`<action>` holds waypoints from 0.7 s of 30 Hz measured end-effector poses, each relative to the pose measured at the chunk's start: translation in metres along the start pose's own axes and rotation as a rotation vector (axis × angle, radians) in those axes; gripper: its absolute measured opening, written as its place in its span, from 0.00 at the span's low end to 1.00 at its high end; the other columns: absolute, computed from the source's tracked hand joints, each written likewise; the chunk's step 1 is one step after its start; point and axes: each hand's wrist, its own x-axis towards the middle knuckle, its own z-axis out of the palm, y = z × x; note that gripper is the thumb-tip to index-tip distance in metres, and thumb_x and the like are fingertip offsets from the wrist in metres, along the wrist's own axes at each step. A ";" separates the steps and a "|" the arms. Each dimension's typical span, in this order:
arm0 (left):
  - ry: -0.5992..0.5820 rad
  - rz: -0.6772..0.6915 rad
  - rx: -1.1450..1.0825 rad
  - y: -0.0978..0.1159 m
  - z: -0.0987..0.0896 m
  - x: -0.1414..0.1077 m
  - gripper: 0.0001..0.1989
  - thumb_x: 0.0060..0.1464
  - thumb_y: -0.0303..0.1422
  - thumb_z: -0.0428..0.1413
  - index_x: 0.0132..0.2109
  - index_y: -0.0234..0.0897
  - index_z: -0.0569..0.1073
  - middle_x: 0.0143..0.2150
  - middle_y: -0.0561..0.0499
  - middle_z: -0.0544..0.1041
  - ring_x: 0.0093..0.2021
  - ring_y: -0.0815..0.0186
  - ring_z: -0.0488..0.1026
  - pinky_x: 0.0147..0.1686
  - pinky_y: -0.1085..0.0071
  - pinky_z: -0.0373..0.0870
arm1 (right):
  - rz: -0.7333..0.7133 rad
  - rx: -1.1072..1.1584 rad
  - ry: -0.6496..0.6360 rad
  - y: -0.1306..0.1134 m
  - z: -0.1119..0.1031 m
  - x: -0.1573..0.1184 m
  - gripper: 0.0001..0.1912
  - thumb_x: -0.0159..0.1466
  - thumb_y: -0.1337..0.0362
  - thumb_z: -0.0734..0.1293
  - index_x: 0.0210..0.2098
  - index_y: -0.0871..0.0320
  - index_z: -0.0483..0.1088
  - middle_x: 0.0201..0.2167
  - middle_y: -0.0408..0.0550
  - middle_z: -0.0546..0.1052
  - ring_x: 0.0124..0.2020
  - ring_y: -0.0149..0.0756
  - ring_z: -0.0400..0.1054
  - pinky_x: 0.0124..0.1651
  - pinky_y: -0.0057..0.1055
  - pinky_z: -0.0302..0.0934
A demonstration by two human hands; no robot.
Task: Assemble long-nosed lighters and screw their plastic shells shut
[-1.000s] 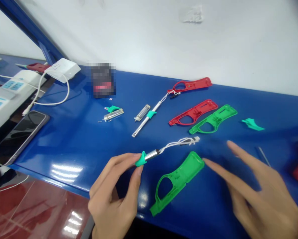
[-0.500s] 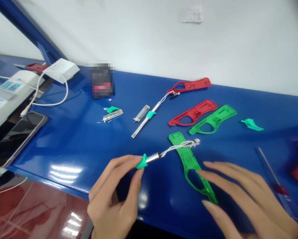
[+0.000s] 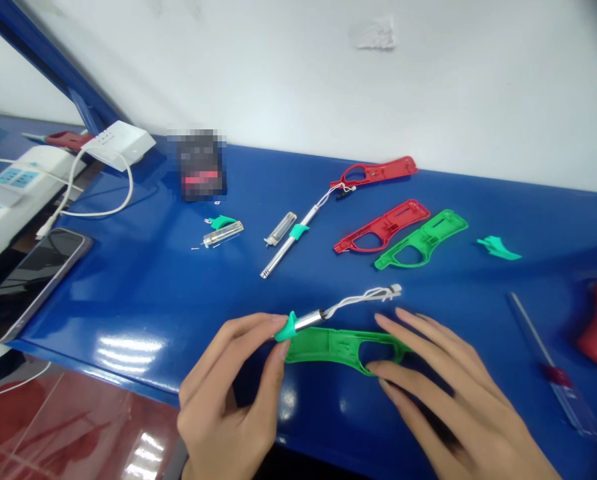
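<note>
While the metal tube (image 3: pixel 309 320) is clamped near its green piece (image 3: pixel 287 328) in my left hand (image 3: pixel 233 393), my right hand (image 3: pixel 453 400), fingers apart, meets the green shell (image 3: pixel 313 343) on the desk (image 3: pixel 148 287). I judge this as orienting the shell; next calls for steadying it.

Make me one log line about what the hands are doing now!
left hand: pinches silver tube at teal collar | right hand: spread at looped end of green shell | nearby: screwdriver on blue table
</note>
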 end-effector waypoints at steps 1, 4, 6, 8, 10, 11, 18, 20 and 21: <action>-0.003 -0.001 0.000 0.000 0.000 0.000 0.18 0.64 0.16 0.62 0.55 0.41 0.82 0.48 0.52 0.83 0.45 0.66 0.80 0.46 0.67 0.78 | -0.006 0.010 0.007 0.001 -0.001 0.001 0.20 0.73 0.69 0.67 0.62 0.50 0.75 0.77 0.45 0.64 0.77 0.48 0.58 0.75 0.50 0.57; -0.010 -0.005 -0.003 0.000 0.001 0.001 0.18 0.64 0.16 0.63 0.54 0.41 0.82 0.48 0.52 0.83 0.46 0.65 0.81 0.46 0.67 0.79 | 0.035 0.036 0.105 0.007 -0.008 0.000 0.21 0.72 0.71 0.69 0.62 0.51 0.75 0.70 0.46 0.72 0.71 0.46 0.65 0.74 0.47 0.60; 0.002 -0.009 -0.008 0.000 0.001 0.002 0.18 0.64 0.16 0.63 0.54 0.41 0.82 0.48 0.52 0.83 0.46 0.65 0.81 0.46 0.67 0.79 | 0.067 0.034 0.159 0.013 -0.012 -0.003 0.21 0.70 0.72 0.70 0.60 0.49 0.77 0.62 0.43 0.78 0.66 0.45 0.71 0.71 0.48 0.63; 0.022 -0.015 -0.015 0.000 0.002 0.002 0.19 0.64 0.16 0.62 0.54 0.42 0.82 0.48 0.52 0.83 0.46 0.66 0.81 0.46 0.67 0.79 | 0.059 0.037 0.154 0.018 -0.014 -0.009 0.22 0.70 0.71 0.71 0.60 0.45 0.78 0.57 0.41 0.82 0.60 0.45 0.75 0.68 0.48 0.67; 0.031 -0.033 -0.035 0.001 0.001 0.001 0.19 0.64 0.16 0.62 0.55 0.42 0.82 0.48 0.52 0.83 0.46 0.66 0.80 0.47 0.67 0.79 | 0.015 0.051 0.107 0.019 -0.012 -0.013 0.25 0.70 0.70 0.71 0.63 0.41 0.76 0.54 0.39 0.83 0.56 0.44 0.78 0.64 0.47 0.70; 0.034 -0.041 -0.047 0.001 0.001 0.001 0.19 0.64 0.16 0.62 0.55 0.43 0.82 0.48 0.53 0.83 0.46 0.66 0.80 0.47 0.67 0.79 | -0.015 0.043 0.067 0.018 -0.010 -0.015 0.27 0.70 0.69 0.71 0.66 0.41 0.75 0.56 0.38 0.83 0.56 0.43 0.78 0.63 0.46 0.71; 0.064 -0.030 -0.065 0.000 0.001 0.000 0.20 0.64 0.16 0.62 0.55 0.44 0.82 0.48 0.53 0.83 0.46 0.66 0.80 0.47 0.68 0.79 | -0.011 -0.042 0.086 0.015 -0.022 0.004 0.30 0.71 0.74 0.67 0.70 0.47 0.71 0.70 0.40 0.74 0.66 0.44 0.72 0.73 0.45 0.61; 0.049 -0.029 -0.077 0.000 0.001 0.002 0.20 0.64 0.16 0.62 0.55 0.44 0.82 0.47 0.53 0.83 0.46 0.67 0.80 0.47 0.70 0.79 | 0.078 -0.056 0.162 0.026 -0.030 0.014 0.26 0.73 0.71 0.67 0.68 0.46 0.72 0.69 0.40 0.74 0.66 0.45 0.72 0.74 0.47 0.61; 0.034 -0.027 -0.081 0.000 0.001 0.002 0.19 0.65 0.17 0.62 0.55 0.44 0.82 0.47 0.53 0.83 0.46 0.68 0.81 0.47 0.70 0.79 | 0.101 -0.099 0.159 0.034 -0.032 0.019 0.25 0.74 0.67 0.67 0.69 0.46 0.71 0.71 0.42 0.72 0.68 0.47 0.70 0.74 0.48 0.60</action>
